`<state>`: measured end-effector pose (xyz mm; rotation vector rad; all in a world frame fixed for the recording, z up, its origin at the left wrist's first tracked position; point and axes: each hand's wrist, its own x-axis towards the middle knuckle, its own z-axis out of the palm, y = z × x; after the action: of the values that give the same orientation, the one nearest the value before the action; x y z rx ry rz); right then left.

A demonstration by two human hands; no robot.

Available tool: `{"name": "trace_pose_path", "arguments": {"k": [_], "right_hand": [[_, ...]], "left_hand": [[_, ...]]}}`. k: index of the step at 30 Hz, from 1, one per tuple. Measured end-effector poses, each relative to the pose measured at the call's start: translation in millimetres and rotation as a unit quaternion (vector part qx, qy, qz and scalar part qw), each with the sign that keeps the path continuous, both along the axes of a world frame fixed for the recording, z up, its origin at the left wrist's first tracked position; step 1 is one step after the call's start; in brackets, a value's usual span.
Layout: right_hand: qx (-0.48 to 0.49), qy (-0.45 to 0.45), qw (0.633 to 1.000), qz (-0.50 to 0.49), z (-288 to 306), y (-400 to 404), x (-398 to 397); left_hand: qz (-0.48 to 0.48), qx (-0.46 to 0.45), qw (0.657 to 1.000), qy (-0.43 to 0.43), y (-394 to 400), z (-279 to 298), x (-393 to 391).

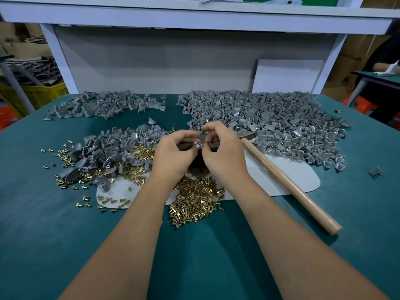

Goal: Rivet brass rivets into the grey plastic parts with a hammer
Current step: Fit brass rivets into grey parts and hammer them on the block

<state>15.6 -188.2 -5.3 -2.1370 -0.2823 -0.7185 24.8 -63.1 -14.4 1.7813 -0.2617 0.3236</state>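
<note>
- Brass rivets [195, 204] heaped at the bench's near middle.
- Left hand [173, 154] and right hand [223, 152] pinch one grey plastic part [198, 144] mid-bench.
- Seat the rivet square first; hammer [287, 182] lies untouched alongside.

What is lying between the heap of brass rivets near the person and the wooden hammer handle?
In the head view, only the pale flat mat lies between the brass rivet heap and the wooden hammer handle; the right forearm crosses above.
</note>
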Motion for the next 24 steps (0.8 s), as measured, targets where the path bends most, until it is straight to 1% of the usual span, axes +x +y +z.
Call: {"name": "trace_pose_path", "arguments": {"k": [8,13,21,24], "right_hand": [[-0.072,-0.06,0.996,-0.001,-3.2,-0.4,-1.8],[-0.115,-0.054,0.992,0.004,-3.5,-1.0,-2.1],[-0.095,-0.016,0.995,0.027,-2.2,-2.1,0.0],[-0.135,-0.009,0.991,0.018,1.3,-2.2,2.7]], "left_hand": [[-0.022,-0.024,0.999,-0.016,0.4,-3.1,-1.8],[-0.028,-0.031,0.999,-0.009,1.6,-3.5,-1.6],[-0.03,-0.039,0.999,0.009,3.8,-2.8,0.8],[-0.024,-0.041,0.999,0.017,4.7,-3.2,1.8]]}}
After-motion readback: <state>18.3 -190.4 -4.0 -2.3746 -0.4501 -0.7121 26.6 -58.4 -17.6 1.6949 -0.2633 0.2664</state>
